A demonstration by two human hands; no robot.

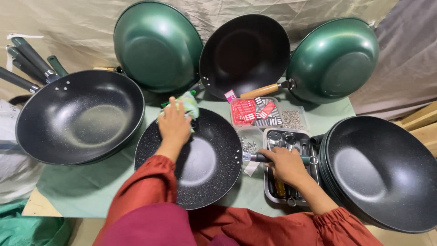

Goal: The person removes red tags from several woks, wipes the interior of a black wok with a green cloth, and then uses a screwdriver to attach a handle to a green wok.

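A black speckled wok (207, 175) lies in front of me on the green cloth. My left hand (174, 125) presses a green-and-white rag (188, 104) against the wok's far inner rim. My right hand (286, 164) grips the wok's dark handle (263, 157), which points right over a metal tray (270, 193).
Another black wok (79, 118) sits at left and a stack of woks (380, 171) at right. Two green woks (157, 45) (334, 59) and a black one (246, 53) lean on the backdrop. Clear boxes hold red tags (250, 111) and small screws (292, 119).
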